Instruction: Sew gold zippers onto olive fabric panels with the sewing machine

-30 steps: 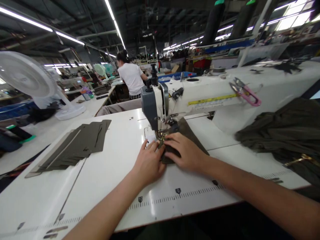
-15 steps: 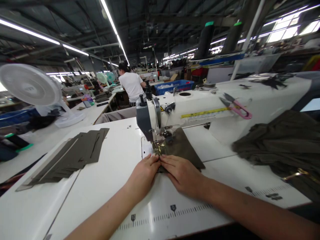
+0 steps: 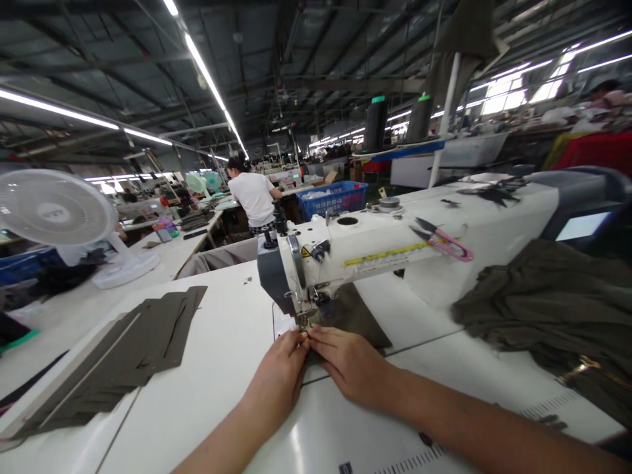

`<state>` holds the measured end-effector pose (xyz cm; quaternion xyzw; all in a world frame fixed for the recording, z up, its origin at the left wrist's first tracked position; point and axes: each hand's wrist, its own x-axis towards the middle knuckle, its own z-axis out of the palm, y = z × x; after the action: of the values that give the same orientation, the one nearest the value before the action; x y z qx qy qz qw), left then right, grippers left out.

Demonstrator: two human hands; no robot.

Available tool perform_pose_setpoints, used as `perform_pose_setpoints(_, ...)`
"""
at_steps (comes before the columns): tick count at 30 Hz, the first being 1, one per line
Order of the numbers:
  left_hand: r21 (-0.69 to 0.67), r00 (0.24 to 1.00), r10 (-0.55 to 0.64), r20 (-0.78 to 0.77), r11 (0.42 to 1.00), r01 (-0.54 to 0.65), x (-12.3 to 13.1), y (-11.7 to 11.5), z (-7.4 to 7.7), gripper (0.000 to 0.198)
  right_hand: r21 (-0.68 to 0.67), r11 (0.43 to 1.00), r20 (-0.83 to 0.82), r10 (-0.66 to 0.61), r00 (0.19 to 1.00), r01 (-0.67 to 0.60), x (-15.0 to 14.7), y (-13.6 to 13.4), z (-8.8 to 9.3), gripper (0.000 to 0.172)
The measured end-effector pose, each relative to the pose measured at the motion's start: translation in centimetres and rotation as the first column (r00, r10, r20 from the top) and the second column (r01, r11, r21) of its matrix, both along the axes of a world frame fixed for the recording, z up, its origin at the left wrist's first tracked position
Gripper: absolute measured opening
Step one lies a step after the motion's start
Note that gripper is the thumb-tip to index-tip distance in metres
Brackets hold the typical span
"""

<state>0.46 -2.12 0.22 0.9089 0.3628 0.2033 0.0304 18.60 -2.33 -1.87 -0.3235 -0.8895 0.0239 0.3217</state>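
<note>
A dark olive fabric piece [image 3: 363, 316] lies under the needle area of a white sewing machine [image 3: 385, 247], stretching to the right of the presser foot. Close in front of the foot, my left hand [image 3: 277, 374] has its fingers bunched together at the fabric's near-left edge. My right hand [image 3: 351, 363] lies against the same piece, fingers pressed together, its tips meeting those of the left. Both hands look closed on the cloth; the fingertips' exact grip is partly hidden.
Overlapping olive cut pieces [image 3: 123, 362] lie on the table at left. A crumpled dark fabric heap [image 3: 548, 296] sits at right. Pink-handled scissors [image 3: 447, 243] rest on the machine arm. Farther off are a white fan [image 3: 54, 207], a blue crate [image 3: 333, 197] and a person in white [image 3: 254, 194].
The camera view has shifted, so the machine and table appear lower and a little to the left. Both hands keep their place on the fabric by the presser foot.
</note>
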Motion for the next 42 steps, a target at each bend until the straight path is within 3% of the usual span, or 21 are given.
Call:
perform_pose_setpoints(5,-0.061,0.995,0.084,0.05,0.995,-0.08,-0.5,-0.1,0.6,0.038,-0.191,0.96,0.027,-0.203,0.979,0.204,-0.1,0.7,2.5,0.022)
perform_pose_setpoints(9,0.107,0.962,0.251,-0.109,0.965,-0.239,0.4,0.6,1.0,0.008,-0.293,0.908,0.134,-0.27,0.953,0.298,-0.3,1.5,4.7,0.023)
perform_pose_setpoints(11,0.15,0.956,0.241,-0.166,0.965,-0.217,0.7,0.6,0.9,0.009,-0.262,0.934,0.132,-0.216,0.967,0.244,-0.2,1.2,4.1,0.019)
perform_pose_setpoints(14,0.205,0.96,0.141,-0.243,0.974,-0.092,1.0,0.0,0.4,0.016,-0.049,0.992,0.076,-0.115,0.99,0.119,0.0,0.1,1.5,0.023)
perform_pose_setpoints(16,0.262,0.95,0.12,-0.289,0.964,-0.042,1.0,-0.3,0.1,0.02,0.101,0.992,0.038,-0.083,0.996,0.079,0.2,-0.3,-0.2,0.028)
perform_pose_setpoints(18,0.283,0.944,0.128,-0.305,0.958,-0.039,1.0,-0.4,0.1,0.022,0.155,0.985,0.037,-0.084,0.996,0.078,0.2,-0.4,-1.2,0.03)
perform_pose_setpoints(30,0.273,0.945,0.092,-0.312,0.962,-0.003,1.0,1.9,0.3,0.016,0.165,0.982,0.021,-0.094,0.995,0.09,-0.3,1.8,-0.6,0.028)
perform_pose_setpoints(35,0.245,0.985,0.106,-0.133,0.967,-0.071,0.2,1.7,-0.2,0.014,0.133,0.98,-0.017,-0.149,0.989,0.15,-0.5,1.6,-0.9,0.026)
perform_pose_setpoints(42,0.277,0.999,-0.008,-0.051,0.961,0.022,-0.7,0.8,-1.1,0.025,0.192,0.964,0.019,-0.189,0.982,0.182,-0.8,1.5,-1.9,0.028)
